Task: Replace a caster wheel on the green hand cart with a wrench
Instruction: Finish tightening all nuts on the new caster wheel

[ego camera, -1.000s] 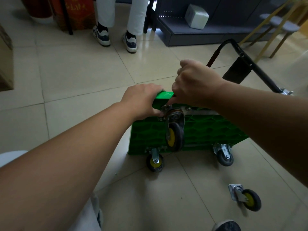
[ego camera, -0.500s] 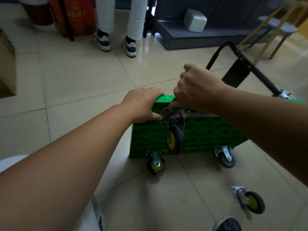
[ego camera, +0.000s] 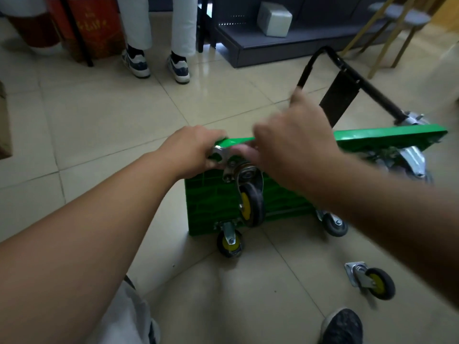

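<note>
I am gripping the wrench (ego camera: 221,153) in my left hand (ego camera: 193,150) at the upper caster wheel (ego camera: 249,204) of the green hand cart (ego camera: 211,199), which is standing tipped on edge on the floor (ego camera: 99,115). My right hand (ego camera: 293,150) is blurring, so I cannot tell what its fingers are doing. A loose caster (ego camera: 372,281) is lying near right, so the bolting looks unfinished.

Motion blur on the right grip (ego camera: 295,150); its fingers are tucked behind the back of the hand, can't tell if they hold anything. It also covers the right side of the mount plate above the caster wheel (ego camera: 249,204). Of the wrench (ego camera: 220,153) only the head shows, the handle is buried in the left grip (ego camera: 191,150). What the head sits on is hidden. The far caster (ego camera: 412,160) on the green cart (ego camera: 213,202) is smeared and partly behind the right forearm. The standing person (ego camera: 183,23) is cut at the top edge, legs only. The dark shoe (ego camera: 341,326) is clipped by the bottom edge. The stools (ego camera: 397,21) are cut off top right.
</note>
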